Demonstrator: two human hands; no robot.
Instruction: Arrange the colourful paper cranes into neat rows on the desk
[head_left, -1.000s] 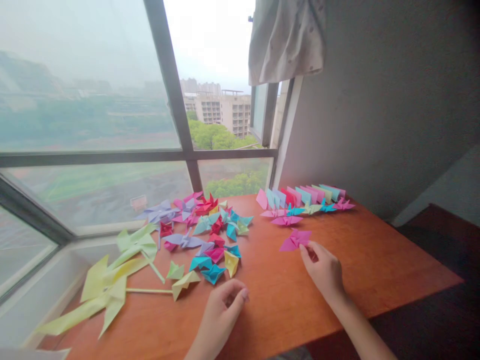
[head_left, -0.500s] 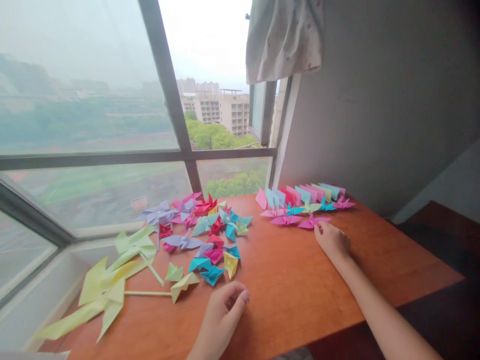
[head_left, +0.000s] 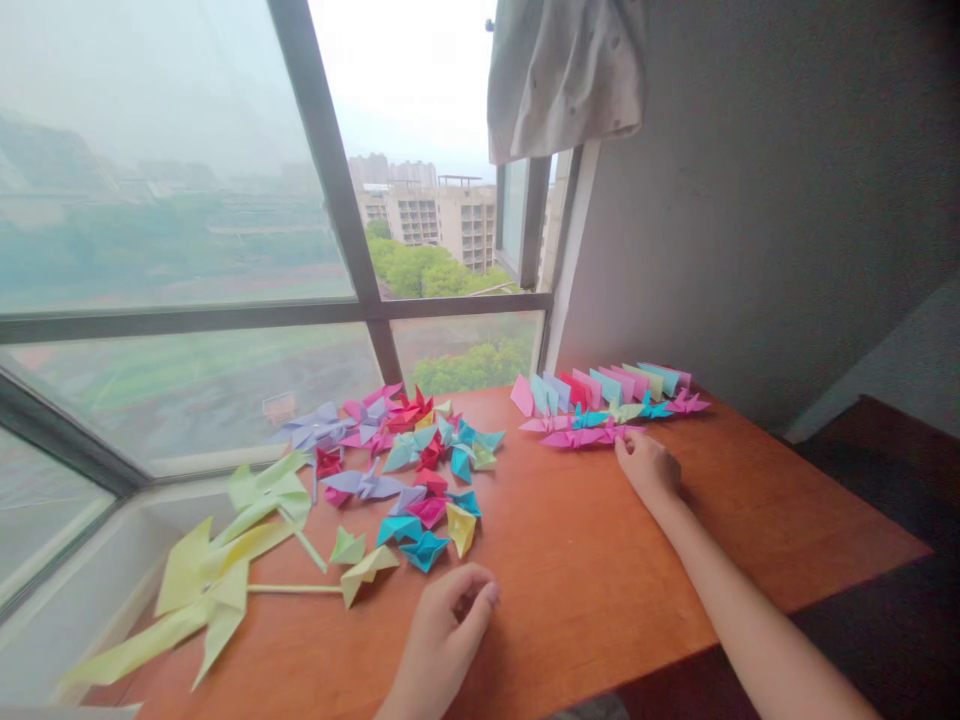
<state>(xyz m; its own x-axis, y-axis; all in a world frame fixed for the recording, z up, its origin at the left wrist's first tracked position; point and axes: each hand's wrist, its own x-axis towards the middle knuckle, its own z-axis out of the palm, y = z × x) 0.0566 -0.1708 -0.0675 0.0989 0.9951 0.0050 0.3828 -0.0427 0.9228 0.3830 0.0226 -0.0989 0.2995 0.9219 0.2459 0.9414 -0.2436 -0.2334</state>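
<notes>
My right hand (head_left: 651,467) is at the right of the table, its fingertips pinched on a magenta paper crane (head_left: 612,434). This crane sits right beside another magenta paper crane (head_left: 570,439), in the front of the rows. Behind them are more folded cranes, among them a blue paper crane (head_left: 589,419) and a purple-pink crane (head_left: 687,403). My left hand (head_left: 454,620) rests near the front edge with its fingers curled in loosely and nothing seen in them. Closest to it are a blue paper boat (head_left: 425,551) and a yellow paper boat (head_left: 462,528).
A row of upright folded papers (head_left: 600,388) lines the back right by the wall. Many coloured origami pieces (head_left: 431,450) are heaped at the middle left. A yellow pinwheel (head_left: 214,590) and a green pinwheel (head_left: 274,490) lie by the window (head_left: 187,320).
My right hand has moved a little left and away from me, bringing the magenta crane close against its neighbour. The left hand stays where it was.
</notes>
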